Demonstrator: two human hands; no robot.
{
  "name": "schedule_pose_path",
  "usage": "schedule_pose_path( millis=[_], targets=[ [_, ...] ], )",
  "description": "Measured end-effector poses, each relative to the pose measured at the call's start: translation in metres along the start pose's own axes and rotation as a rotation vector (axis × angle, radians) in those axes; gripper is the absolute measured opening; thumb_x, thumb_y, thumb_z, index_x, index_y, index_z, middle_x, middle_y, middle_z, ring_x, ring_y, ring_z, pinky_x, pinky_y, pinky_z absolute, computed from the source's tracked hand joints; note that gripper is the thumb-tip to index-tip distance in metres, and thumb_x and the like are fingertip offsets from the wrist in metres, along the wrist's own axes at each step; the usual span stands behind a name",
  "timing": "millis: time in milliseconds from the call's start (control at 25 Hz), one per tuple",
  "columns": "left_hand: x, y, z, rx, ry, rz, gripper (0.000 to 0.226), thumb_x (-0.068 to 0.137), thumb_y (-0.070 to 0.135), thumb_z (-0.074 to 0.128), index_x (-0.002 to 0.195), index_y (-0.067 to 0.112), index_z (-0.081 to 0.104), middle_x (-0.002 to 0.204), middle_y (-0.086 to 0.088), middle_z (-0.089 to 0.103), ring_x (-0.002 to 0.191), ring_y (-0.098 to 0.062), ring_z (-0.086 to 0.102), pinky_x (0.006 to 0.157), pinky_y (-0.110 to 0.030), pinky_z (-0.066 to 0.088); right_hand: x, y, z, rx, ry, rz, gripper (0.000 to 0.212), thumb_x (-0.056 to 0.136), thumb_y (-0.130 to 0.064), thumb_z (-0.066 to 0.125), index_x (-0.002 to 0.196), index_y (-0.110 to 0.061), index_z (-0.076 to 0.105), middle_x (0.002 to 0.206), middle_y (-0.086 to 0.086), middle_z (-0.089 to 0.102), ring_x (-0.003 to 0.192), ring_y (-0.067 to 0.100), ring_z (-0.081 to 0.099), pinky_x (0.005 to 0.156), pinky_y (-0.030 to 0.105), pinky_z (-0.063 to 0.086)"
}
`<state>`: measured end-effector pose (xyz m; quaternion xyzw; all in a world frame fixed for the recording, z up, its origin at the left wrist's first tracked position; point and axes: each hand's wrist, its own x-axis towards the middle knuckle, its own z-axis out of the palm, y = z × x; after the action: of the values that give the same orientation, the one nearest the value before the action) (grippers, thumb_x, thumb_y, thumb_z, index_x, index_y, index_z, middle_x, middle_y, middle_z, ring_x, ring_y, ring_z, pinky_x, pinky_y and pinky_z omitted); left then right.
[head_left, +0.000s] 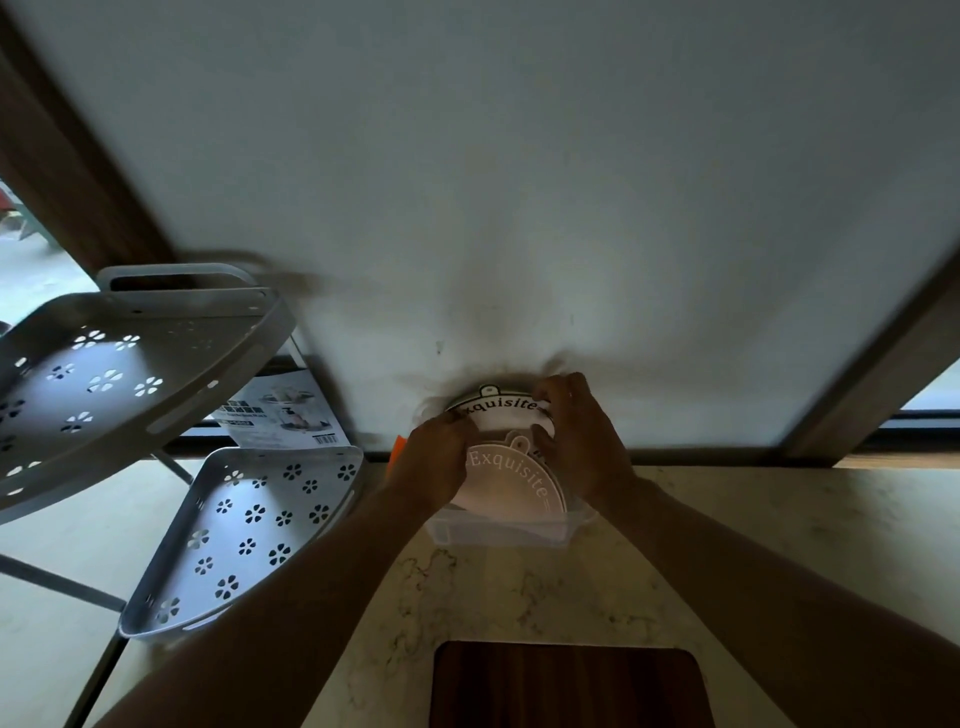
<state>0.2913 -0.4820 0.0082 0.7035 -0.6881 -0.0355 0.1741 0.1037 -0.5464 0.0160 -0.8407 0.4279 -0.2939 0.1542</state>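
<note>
Two round white plates printed "Exquisite" stand on edge in a clear plastic bin (498, 535) against the wall at the back of the counter. The front plate (511, 480) leans toward me; the rear plate (498, 410) stands behind it. My left hand (434, 457) grips the left rims of the plates with curled fingers. My right hand (579, 439) curls over the top right edge of the rear plate, thumb between the two plates. Which plate each hand holds is not fully clear.
A grey corner rack stands at the left, with a perforated upper shelf (104, 379) and lower shelf (244, 530). A printed box (283, 410) leans behind it. A dark wooden board (566, 686) lies at the counter's near edge. An orange item (397, 452) peeks out behind my left hand.
</note>
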Motion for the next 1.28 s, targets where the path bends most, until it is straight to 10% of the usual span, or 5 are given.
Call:
schedule_pose_path(
  millis=[400,760,1280],
  targets=[
    [-0.002,-0.004,-0.001,-0.051,0.027,0.093,0.058,0.064,-0.013,0.064,0.107,0.025,0.070,0.108,-0.008,0.071,0.096,-0.030,0.065,0.075,-0.025,0.040,-0.010,0.001,0.007,-0.466,-0.143,-0.136,0.037,0.080,-0.047,0.050,0.106,-0.024,0.061,0.105,-0.002,0.069,0.088,0.024,0.061,0.074,0.036,0.034],
    [-0.008,-0.003,-0.006,-0.161,0.085,-0.013,0.042,0.080,0.002,0.059,0.118,0.022,0.062,0.109,-0.008,0.063,0.098,-0.027,0.053,0.080,-0.042,0.050,-0.005,-0.004,0.001,-0.156,-0.086,-0.051,0.019,0.091,-0.042,0.060,0.101,-0.028,0.068,0.087,-0.001,0.072,0.085,0.023,0.061,0.072,0.033,0.017],
    [0.004,-0.001,-0.018,-0.250,0.261,-0.185,0.013,0.090,0.022,0.064,0.099,0.015,0.069,0.093,-0.002,0.062,0.076,-0.017,0.059,0.066,-0.023,0.039,0.031,-0.022,-0.010,-0.174,0.080,-0.106,0.019,0.084,-0.035,0.070,0.086,-0.017,0.073,0.093,0.005,0.064,0.092,0.027,0.056,0.076,0.038,0.039]
  ],
)
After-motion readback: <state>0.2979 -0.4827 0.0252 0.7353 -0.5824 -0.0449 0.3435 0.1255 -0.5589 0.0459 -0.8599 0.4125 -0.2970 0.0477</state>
